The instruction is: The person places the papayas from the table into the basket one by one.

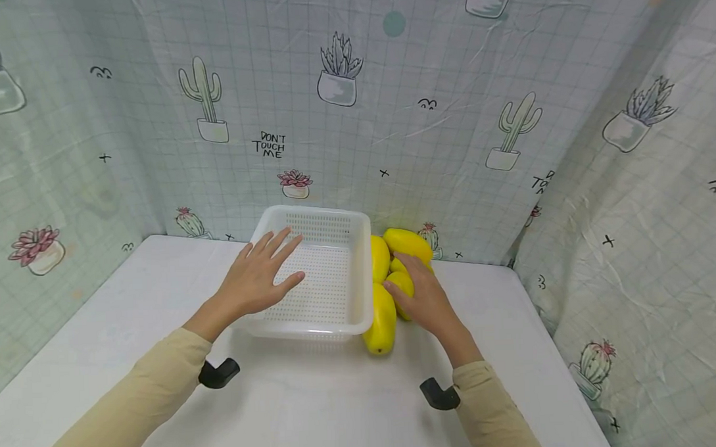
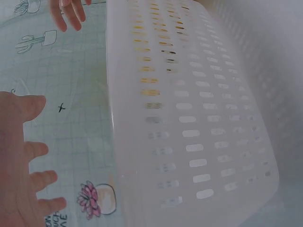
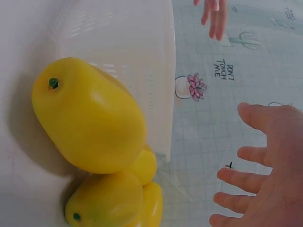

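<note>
A white perforated plastic basket (image 1: pixel 327 284) stands on the table. Over its left side hovers my left hand (image 1: pixel 250 280), fingers spread and holding nothing. Several smooth yellow mangoes (image 1: pixel 380 321) lie in a cluster along the basket's right side; in the right wrist view the nearest mango (image 3: pixel 90 118) shows a small green stem end. My right hand (image 1: pixel 426 300) is above the cluster with its fingers extended, and it partly hides some of the fruit. From the right wrist, the right hand (image 3: pixel 272 175) appears apart from the mangoes. The slotted basket wall (image 2: pixel 189 127) fills much of the left wrist view.
The white table (image 1: pixel 340 402) reaches back to a curtain (image 1: pixel 390 130) printed with cacti, which also hangs at both sides. A black angled piece (image 1: pixel 220 374) sits by the left sleeve, and another black piece (image 1: pixel 439 395) by the right sleeve.
</note>
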Motion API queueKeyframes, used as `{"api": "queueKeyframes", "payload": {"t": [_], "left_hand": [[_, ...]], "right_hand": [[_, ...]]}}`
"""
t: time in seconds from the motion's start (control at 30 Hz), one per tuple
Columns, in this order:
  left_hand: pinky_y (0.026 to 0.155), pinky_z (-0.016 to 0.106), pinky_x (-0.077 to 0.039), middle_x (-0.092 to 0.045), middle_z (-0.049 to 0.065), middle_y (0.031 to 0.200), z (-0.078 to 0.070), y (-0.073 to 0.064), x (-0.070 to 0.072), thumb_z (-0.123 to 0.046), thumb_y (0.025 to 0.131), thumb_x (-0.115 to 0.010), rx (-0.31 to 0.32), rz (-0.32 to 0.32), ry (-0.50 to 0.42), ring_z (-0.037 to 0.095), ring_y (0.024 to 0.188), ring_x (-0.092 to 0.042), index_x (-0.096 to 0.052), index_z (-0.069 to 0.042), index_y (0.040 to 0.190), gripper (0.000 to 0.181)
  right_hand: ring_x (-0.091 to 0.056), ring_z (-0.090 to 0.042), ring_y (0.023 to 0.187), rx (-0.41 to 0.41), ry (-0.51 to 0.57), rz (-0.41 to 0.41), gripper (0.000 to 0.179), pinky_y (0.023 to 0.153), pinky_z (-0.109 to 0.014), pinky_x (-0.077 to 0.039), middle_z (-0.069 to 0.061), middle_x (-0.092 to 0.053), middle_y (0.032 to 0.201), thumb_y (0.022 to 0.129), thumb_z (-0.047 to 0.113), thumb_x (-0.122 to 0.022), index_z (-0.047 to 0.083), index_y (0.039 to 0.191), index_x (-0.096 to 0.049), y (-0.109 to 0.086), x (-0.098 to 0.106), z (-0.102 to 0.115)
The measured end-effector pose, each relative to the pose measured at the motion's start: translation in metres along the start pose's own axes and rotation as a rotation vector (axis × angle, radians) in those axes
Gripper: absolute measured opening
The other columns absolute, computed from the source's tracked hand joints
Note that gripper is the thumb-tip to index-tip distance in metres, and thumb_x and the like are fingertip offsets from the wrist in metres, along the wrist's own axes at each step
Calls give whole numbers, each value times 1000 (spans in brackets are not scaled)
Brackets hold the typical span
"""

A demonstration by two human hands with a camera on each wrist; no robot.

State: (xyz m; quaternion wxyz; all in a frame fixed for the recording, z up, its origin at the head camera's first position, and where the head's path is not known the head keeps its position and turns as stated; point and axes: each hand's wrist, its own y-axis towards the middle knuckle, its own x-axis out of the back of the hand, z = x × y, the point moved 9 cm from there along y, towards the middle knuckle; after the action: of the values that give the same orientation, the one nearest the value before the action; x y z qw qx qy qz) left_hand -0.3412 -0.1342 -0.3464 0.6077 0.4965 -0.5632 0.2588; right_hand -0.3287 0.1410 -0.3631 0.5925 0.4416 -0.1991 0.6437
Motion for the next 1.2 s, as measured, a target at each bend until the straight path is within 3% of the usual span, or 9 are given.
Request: {"api": "queueKeyframes", "payload": {"t": [1.2], "left_hand": [[114,66,-19,-20,10,162,18,-5,-15,-54,95,-48,43,17,-30,41,146,-22,-24,-22,154,72]], "right_hand": [[-34,-31,143,-67,87,-44,64,115,-55,-29,-8,-39,154,95,44,-56,19,150,-34,0,-7,-20]]}}
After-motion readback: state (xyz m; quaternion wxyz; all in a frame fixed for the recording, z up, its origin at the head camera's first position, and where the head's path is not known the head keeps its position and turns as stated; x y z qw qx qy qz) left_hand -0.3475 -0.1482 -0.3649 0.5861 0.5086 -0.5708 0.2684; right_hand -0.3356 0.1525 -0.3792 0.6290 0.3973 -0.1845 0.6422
